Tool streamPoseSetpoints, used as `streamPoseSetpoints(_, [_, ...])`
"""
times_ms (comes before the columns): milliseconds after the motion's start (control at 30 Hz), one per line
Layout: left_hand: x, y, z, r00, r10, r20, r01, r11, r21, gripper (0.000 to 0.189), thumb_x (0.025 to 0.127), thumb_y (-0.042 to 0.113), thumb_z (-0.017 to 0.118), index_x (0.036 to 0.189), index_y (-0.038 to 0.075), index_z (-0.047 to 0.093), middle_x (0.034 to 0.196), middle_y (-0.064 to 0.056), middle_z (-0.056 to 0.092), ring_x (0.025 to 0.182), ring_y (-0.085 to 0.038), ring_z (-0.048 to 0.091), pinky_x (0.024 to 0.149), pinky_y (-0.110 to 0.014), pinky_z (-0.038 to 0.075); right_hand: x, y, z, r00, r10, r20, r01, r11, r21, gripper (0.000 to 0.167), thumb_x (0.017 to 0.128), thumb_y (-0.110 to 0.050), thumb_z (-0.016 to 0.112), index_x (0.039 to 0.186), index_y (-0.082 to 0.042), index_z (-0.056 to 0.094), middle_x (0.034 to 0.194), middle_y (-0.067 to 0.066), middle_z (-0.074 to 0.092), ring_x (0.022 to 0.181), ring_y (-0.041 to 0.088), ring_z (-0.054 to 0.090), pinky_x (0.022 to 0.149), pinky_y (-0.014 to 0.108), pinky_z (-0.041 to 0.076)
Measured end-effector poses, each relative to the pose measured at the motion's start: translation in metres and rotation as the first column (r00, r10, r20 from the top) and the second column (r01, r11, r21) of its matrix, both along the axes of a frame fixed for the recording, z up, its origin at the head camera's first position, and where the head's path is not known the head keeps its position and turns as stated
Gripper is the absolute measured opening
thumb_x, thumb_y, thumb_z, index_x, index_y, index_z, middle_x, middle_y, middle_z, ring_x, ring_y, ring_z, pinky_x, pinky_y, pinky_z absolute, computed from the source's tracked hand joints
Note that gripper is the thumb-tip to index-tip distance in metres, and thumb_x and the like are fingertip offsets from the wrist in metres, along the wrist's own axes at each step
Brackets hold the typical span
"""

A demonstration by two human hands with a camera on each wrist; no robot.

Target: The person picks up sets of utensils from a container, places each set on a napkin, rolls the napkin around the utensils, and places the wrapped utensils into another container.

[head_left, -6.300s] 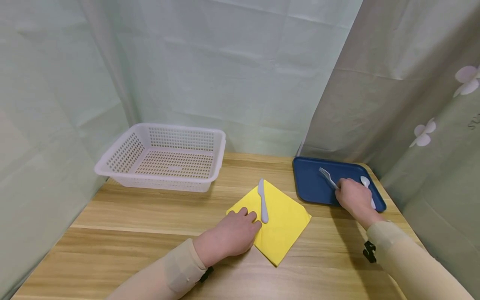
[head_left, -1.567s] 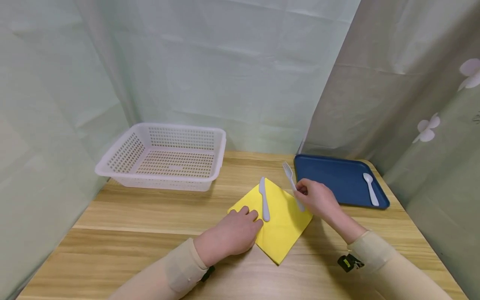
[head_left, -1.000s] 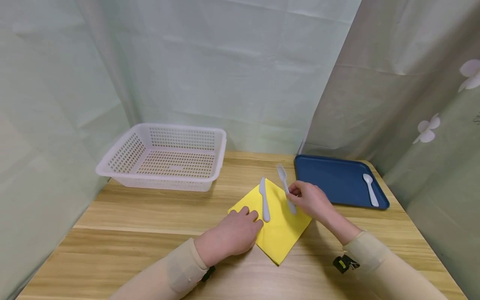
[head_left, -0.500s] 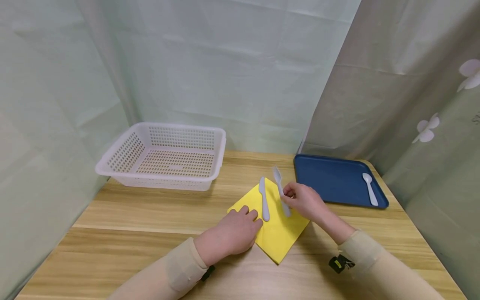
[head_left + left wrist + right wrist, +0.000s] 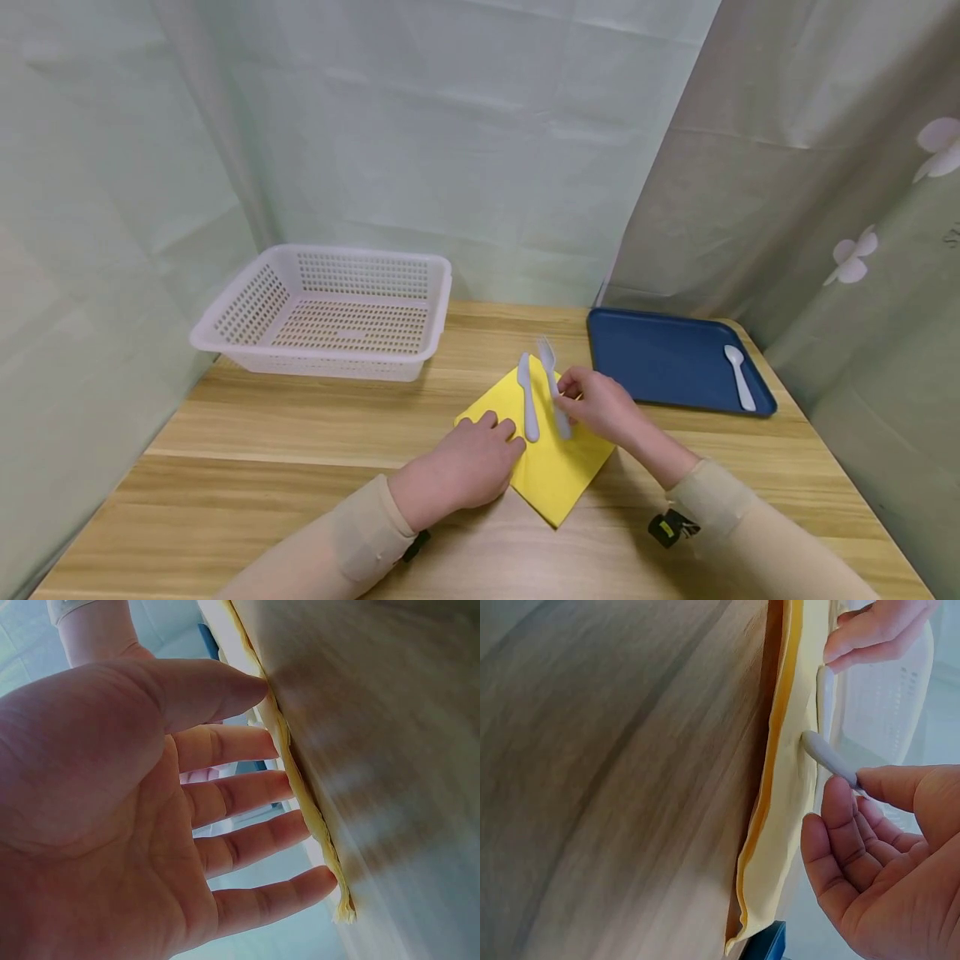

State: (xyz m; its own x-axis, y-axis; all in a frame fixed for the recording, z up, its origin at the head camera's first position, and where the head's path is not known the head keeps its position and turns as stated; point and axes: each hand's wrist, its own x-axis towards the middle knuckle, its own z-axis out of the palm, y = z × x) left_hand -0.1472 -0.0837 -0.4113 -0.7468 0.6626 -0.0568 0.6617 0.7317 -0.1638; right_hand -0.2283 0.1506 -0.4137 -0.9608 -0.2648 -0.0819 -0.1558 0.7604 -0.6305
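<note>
A folded yellow napkin (image 5: 558,479) lies cornerwise on the wooden table. Along its left part rests a pale grey knife (image 5: 528,400). My right hand (image 5: 603,408) pinches a matching fork (image 5: 550,367) by its handle, between thumb and fingers, over the napkin just right of the knife. The fork's tines point away from me. In the right wrist view the handle end of the fork (image 5: 826,756) meets the napkin's surface. My left hand (image 5: 468,462) rests on the napkin's left corner; in the left wrist view its fingertips (image 5: 319,881) press along the napkin with fingers spread.
A white perforated basket (image 5: 337,367) stands at the back left of the table (image 5: 262,483). At the back right lies a blue tray (image 5: 652,354) with a pale spoon (image 5: 740,379) on it. Curtains enclose the far side and both flanks.
My right hand has taken the fork from the blue tray and carried it left over the napkin, closer to the knife. The left hand has stayed on the napkin.
</note>
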Motion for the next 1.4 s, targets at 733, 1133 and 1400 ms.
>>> streamPoseSetpoints(733, [0.000, 0.000, 0.000, 1.000, -0.002, 0.005, 0.002, 1.000, -0.011, 0.023, 0.106, 0.029, 0.068, 0.124, 0.016, 0.074, 0.109, -0.002, 0.064, 0.101, -0.024, 0.059, 0.074, -0.043, 0.056, 0.000, -0.011, -0.009, 1.000, -0.028, 0.002, 0.028, 0.999, -0.022, 0.014, 0.104, -0.015, 0.077, 0.108, -0.012, 0.064, 0.091, 0.002, 0.072, 0.070, 0.016, 0.067, 0.067, 0.035, 0.050])
streamPoseSetpoints(1133, [0.000, -0.001, -0.001, 1.000, -0.012, -0.018, 0.012, 1.000, 0.000, 0.019, 0.104, 0.029, 0.071, 0.119, 0.016, 0.074, 0.105, -0.001, 0.063, 0.096, -0.024, 0.058, 0.071, -0.042, 0.055, 0.001, -0.017, -0.013, 0.997, -0.015, -0.073, 0.021, 0.997, 0.081, 0.008, 0.105, -0.019, 0.076, 0.103, -0.019, 0.068, 0.089, 0.000, 0.068, 0.072, 0.019, 0.059, 0.066, 0.035, 0.046])
streamPoseSetpoints(1400, [-0.001, -0.001, -0.002, 0.999, -0.016, -0.035, 0.016, 1.000, 0.010, 0.016, 0.104, 0.027, 0.070, 0.115, 0.016, 0.074, 0.103, -0.002, 0.063, 0.095, -0.024, 0.058, 0.068, -0.042, 0.053, 0.001, -0.019, -0.013, 0.995, -0.019, -0.103, 0.033, 0.990, 0.135, 0.009, 0.104, -0.020, 0.077, 0.102, -0.020, 0.069, 0.086, -0.002, 0.068, 0.070, 0.018, 0.059, 0.065, 0.035, 0.045])
